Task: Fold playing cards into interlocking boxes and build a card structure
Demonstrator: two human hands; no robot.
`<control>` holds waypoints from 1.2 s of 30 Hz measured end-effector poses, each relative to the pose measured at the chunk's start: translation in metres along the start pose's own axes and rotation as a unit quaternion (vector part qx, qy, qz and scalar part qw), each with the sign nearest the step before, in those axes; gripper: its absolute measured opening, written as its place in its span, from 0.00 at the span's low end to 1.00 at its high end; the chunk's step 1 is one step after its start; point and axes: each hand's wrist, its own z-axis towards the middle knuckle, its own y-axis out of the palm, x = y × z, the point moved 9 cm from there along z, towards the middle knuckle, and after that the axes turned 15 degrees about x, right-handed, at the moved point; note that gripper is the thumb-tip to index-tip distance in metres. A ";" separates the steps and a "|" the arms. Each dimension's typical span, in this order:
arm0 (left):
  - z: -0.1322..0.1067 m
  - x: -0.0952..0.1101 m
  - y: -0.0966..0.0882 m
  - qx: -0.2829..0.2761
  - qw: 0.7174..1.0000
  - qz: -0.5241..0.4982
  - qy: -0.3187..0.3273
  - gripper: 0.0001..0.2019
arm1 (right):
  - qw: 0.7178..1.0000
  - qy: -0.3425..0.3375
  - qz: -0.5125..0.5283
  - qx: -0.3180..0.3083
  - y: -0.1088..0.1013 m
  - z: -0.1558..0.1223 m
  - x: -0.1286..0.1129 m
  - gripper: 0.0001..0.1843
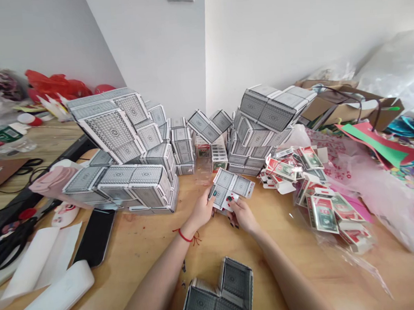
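Both my hands hold one flat unfolded card box [233,187] with a grey patterned face, a little above the wooden table [142,251]. My left hand [203,209], with a red string at the wrist, pinches its left edge. My right hand [240,213] grips its lower edge with fingers curled. Stacks of folded grey boxes stand behind at the left [123,150] and at the right [264,119]. A heap of flat red and green box blanks [312,186] lies right of my hands. More folded grey boxes [221,293] sit between my forearms at the near edge.
Black scissors [10,239], a black phone [95,237] and white paper sheets [43,270] lie at the left. Coloured paper [376,141], a brown paper bag [346,103] and clear plastic [393,66] crowd the right. Red items [56,86] sit at the far left by the wall.
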 end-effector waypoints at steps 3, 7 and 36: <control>0.001 -0.005 -0.005 0.025 1.000 0.000 -0.003 0.21 | 1.000 -0.005 0.017 0.002 0.001 0.001 0.000 0.20; 0.003 0.001 -0.015 0.079 0.996 0.019 0.037 0.21 | 0.999 -0.030 -0.012 0.030 -0.003 0.000 0.000 0.21; 0.000 0.012 -0.013 0.070 0.995 0.027 0.073 0.21 | 0.999 -0.044 -0.007 0.031 -0.001 -0.001 -0.001 0.22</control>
